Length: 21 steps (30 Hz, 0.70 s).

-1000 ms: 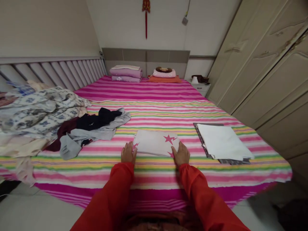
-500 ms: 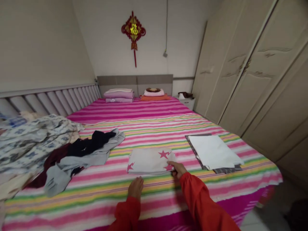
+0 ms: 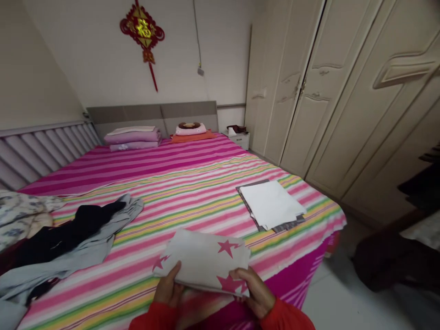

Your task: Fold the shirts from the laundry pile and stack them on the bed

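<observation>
A folded light-grey cloth with pink stars (image 3: 202,259) is raised a little above the striped bed near its front edge. My left hand (image 3: 168,286) grips its near left edge, thumb on top and fingers underneath. At the near right corner, my right hand (image 3: 254,291) pinches it the same way. Further right on the bed lies a folded white cloth (image 3: 271,204), stacked on a dark grey folded cloth (image 3: 292,224).
Loose grey (image 3: 75,256) and black clothes (image 3: 68,229) lie in a heap on the left of the bed (image 3: 192,197). Folded bedding (image 3: 132,137) sits by the headboard. A wardrobe (image 3: 330,101) stands along the right, with dark clothing (image 3: 385,261) hanging near the right edge.
Both hands now hold the star-printed cloth, lifted off the bed and drawn nearer; before, only my right hand touched it. The view has turned to the right.
</observation>
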Each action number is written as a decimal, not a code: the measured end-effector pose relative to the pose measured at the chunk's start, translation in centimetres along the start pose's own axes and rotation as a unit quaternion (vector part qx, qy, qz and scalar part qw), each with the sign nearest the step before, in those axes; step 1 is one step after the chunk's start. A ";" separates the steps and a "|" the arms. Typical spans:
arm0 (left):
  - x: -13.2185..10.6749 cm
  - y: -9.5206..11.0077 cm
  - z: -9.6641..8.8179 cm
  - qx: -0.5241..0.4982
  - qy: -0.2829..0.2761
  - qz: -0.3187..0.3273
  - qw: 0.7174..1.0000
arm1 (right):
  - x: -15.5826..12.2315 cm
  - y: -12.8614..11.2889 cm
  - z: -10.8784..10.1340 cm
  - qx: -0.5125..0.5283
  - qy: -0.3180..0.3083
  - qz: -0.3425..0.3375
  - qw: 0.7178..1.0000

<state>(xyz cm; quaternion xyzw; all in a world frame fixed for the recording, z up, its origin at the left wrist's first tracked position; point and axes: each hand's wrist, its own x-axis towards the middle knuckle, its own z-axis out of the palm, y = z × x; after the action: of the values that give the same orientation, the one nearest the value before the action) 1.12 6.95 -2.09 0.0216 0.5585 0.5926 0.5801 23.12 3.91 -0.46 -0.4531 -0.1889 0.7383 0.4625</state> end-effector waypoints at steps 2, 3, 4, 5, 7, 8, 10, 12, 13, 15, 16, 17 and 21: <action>-0.7 0.1 1.5 0.052 -0.037 0.017 0.998 | -1.6 -0.7 -1.3 0.010 -0.007 -0.034 0.999; -1.0 0.3 2.7 0.077 -0.061 0.021 0.995 | -2.3 -1.3 -1.9 0.014 -0.005 -0.052 0.999; -1.2 0.6 4.2 0.096 -0.086 0.023 0.991 | -2.9 -2.0 -2.4 0.015 0.000 -0.068 0.998; -1.4 0.9 6.0 0.111 -0.114 0.030 0.987 | -3.4 -2.8 -2.9 0.011 0.008 -0.085 0.996; -1.5 1.6 10.2 0.128 -0.179 0.048 0.974 | -3.8 -4.8 -3.8 -0.008 0.032 -0.127 0.991; -1.4 1.9 12.6 0.134 -0.215 0.058 0.966 | -3.8 -5.9 -4.2 -0.022 0.048 -0.154 0.987; -1.0 2.2 17.6 0.147 -0.283 0.070 0.945 | -3.3 -8.2 -5.3 -0.057 0.083 -0.214 0.972; -0.4 2.4 22.8 0.147 -0.336 0.079 0.927 | -2.2 -10.5 -6.3 -0.099 0.119 -0.270 0.950; 0.1 2.3 25.4 0.142 -0.359 0.085 0.918 | -1.5 -11.5 -6.8 -0.118 0.139 -0.295 0.938; 1.1 1.8 30.0 0.131 -0.399 0.095 0.903 | 0.3 -12.8 -7.9 -0.144 0.183 -0.330 0.915; 1.8 1.3 31.9 0.129 -0.410 0.097 0.898 | 1.3 -13.2 -8.4 -0.152 0.206 -0.340 0.905; 2.6 0.7 33.5 0.131 -0.413 0.096 0.896 | 2.5 -13.3 -8.9 -0.154 0.229 -0.343 0.898; 6.6 -3.6 36.2 0.168 -0.358 0.060 0.916 | 7.6 -11.7 -10.7 -0.137 0.289 -0.331 0.888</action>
<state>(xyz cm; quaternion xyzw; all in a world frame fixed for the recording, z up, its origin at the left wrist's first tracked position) 25.74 33.67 4.93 0.3627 0.4023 0.4761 0.6928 36.92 14.74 -1.58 -0.6168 -0.2854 0.3457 0.6470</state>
